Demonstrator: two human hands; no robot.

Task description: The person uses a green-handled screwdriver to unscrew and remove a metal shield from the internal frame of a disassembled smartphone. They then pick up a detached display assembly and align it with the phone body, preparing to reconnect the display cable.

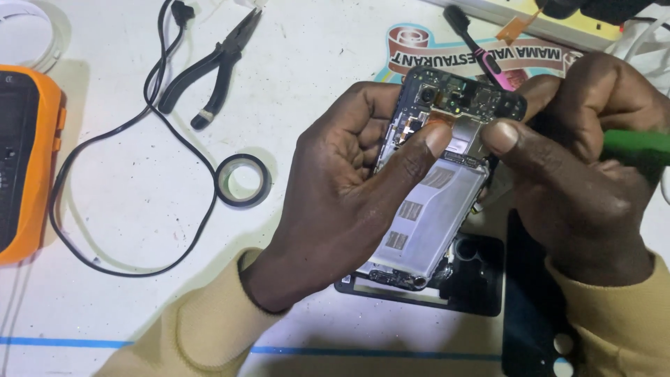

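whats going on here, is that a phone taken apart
Yes. A person holds an opened phone above a white table, its back cover off so the battery and circuit board show. The left hand grips it from the side, thumb pressed near the board. The right hand steadies the top edge and also holds a green tool. A black phone part lies beneath. Pliers, a roll of black tape, a black cable and an orange device lie to the left.

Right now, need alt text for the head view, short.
Two hands hold an opened phone above a white table: the left hand grips its side, the right hand pinches its top and holds a green tool. Pliers, a tape roll, a black cable and an orange device lie to the left.
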